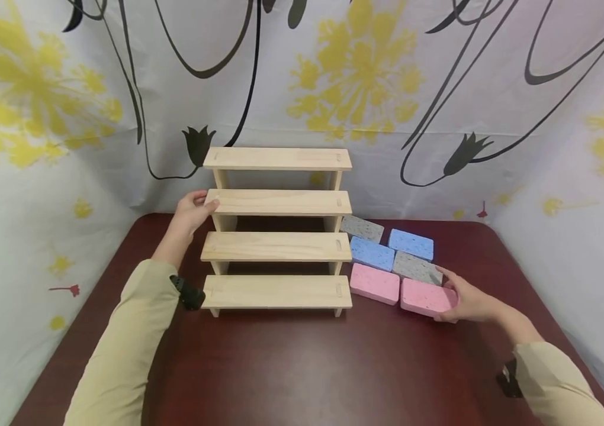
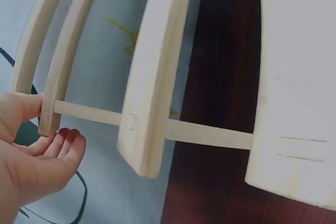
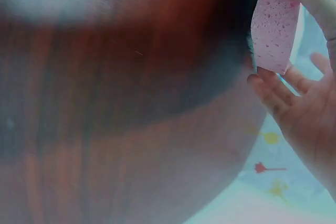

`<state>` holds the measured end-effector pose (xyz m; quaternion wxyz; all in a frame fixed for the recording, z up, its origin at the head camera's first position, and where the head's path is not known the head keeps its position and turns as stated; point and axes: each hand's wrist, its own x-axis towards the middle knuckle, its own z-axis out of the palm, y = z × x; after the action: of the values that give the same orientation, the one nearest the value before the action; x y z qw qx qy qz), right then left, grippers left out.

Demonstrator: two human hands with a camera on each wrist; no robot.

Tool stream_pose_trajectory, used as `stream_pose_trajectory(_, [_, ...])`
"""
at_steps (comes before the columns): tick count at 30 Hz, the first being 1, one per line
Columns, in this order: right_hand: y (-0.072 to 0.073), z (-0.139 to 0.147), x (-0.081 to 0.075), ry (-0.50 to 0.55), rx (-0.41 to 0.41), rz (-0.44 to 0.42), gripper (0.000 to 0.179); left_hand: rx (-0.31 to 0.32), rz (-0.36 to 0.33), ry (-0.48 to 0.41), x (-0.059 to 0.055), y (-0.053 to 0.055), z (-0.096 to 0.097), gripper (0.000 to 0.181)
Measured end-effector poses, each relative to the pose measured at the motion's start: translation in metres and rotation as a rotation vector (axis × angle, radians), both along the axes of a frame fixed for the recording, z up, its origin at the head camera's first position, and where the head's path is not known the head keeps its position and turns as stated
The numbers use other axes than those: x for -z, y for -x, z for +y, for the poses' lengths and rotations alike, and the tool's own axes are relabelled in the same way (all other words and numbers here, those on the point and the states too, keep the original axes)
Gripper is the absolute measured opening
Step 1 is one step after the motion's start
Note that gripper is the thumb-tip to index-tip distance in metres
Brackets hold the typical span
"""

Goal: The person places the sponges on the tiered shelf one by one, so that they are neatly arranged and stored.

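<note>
A wooden four-tier stepped rack stands on the table. My left hand holds the left end of its second tier from the top, thumb over the board; in the left wrist view the thumb and curled fingers wrap that board's end. On the right, my right hand grips the right end of a pink sponge, the nearer right one of the group. Seen from the right wrist, the thumb lies along one side of this pitted pink sponge, with fingertips at its lower end.
Beside the rack lie another pink sponge, two blue sponges and two grey sponges, packed close together. The dark red table extends in front. A white patterned cloth hangs behind and at both sides.
</note>
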<state>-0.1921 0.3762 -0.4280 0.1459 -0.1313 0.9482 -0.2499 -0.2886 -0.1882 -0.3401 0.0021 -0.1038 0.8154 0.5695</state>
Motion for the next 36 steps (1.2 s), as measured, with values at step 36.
stream_pose_trajectory(36, [0.076,-0.107,-0.129,0.048,-0.188,0.399,0.074,-0.080,-0.107,-0.349,0.009,0.004,0.029,0.056])
